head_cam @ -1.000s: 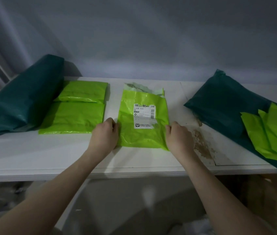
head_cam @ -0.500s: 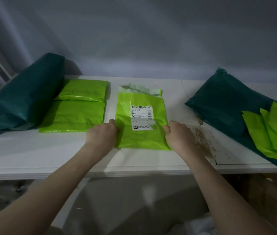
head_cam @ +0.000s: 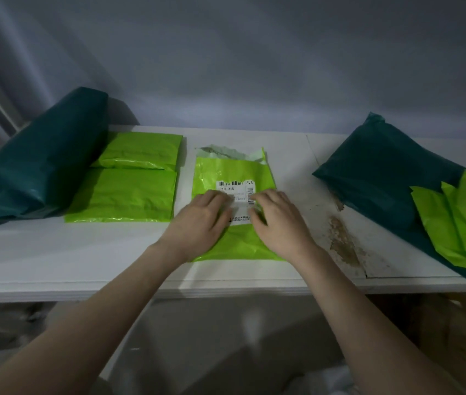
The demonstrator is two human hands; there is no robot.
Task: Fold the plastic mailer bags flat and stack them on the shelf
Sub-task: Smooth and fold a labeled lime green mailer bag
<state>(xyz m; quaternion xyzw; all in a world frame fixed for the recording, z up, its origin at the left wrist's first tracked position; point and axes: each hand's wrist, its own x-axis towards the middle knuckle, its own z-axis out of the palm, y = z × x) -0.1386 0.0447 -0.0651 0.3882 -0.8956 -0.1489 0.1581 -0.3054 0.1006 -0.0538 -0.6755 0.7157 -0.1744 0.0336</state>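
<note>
Lime-green mailer bag [head_cam: 234, 246] lies flat mid-shelf [head_cam: 55, 266], near front edge; left hand [head_cam: 197, 220] and right hand [head_cam: 280, 223] press it, fingers extended, gripping nothing.

Lime-green mailer bag [head_cam: 234, 169] flat on white shelf [head_cam: 55, 252], label up, torn top edge; two folded bags [head_cam: 125, 192] just left

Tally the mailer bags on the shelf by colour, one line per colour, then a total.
Dark green bags: 2, one at the left end, one at the right end
Lime green bags lying singly: 3, two folded, one labelled under both hands
Lime green loose sheaf: count unclear
Total: 5, plus the sheaf
</note>
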